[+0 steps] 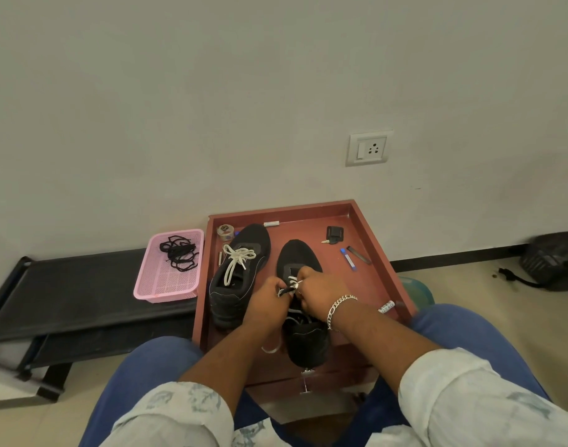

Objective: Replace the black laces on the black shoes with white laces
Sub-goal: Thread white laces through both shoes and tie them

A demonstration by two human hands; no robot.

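- Far left, on a black bench: pink basket holding the black laces in a loose tangle, set well apart from the shoes, probably to keep the removed pair out of the way.
- Right of the basket, against the wall: red tray carrying both shoes side by side, toes pointing to the far side, heels near.
- Along the tray's far-left edge: a tape roll and a few small pieces, too small to name.
- Left shoe: already threaded with a white lace tied in a bow over the tongue; judged finished.
- Left hand: fingers curled, pinching a strand of the white lace at the right shoe's eyelets, drawn out to the left, likely for tension.
- Hanging off the near left side of the right shoe: a slack loop of white lace, not yet pulled through.
- Right shoe: partly laced in white, mostly hidden under both hands; judged the step in hand, with tightening or tying left to do.
- Right hand: fingers curled down onto the lacing, gripping the lace near the other hand; ring on one finger, chain bracelet at the wrist; exact pinch hidden.
- Far right of the tray: keys with a black fob and a blue-and-white pen-like item, apart from the work.
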